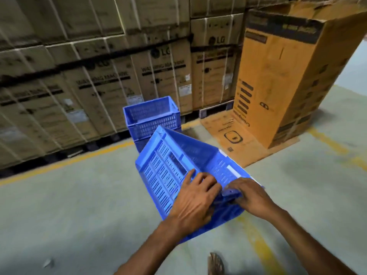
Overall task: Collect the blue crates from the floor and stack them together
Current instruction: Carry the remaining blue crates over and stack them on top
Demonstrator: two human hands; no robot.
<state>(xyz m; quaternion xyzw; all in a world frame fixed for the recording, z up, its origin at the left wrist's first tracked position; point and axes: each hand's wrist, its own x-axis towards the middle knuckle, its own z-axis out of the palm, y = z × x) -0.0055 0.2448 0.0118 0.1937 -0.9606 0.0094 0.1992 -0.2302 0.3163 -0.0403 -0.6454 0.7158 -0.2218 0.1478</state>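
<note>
Head view: a blue crate (pixel 170 169) is carried off the floor, tipped so its slotted base and one long wall face the camera. The left hand (pixel 195 201) lies on the ribbed base with its fingers (pixel 190 175) spread flat and curling at the near edge; the right hand (pixel 249 195) has its fingers wrapped closed over the rim at the near corner. Both hands are holding this one crate — neither is free.

Ahead, against the wall of strapped cartons (pixel 95 62), stands the stack of blue crates (pixel 153 120): one crate sits upright and open on top of at least one more, whose lower part is hidden behind the carried crate. So I judge the task partly done — a stack is begun, and the held crate has yet to be turned upright and set on it. No other loose crates show on the concrete floor (pixel 69 205); whether any remain out of frame cannot be told.

The crates are rigid moulded plastic, rectangular, with perforated lattice walls, a thick rim and stiffening ribs underneath. The cartons are dull brown corrugated board bound with pale straps; a tall orange-brown box (pixel 282 76) stands to the right on flattened cardboard. The floor is smooth grey with worn yellow lines.
</note>
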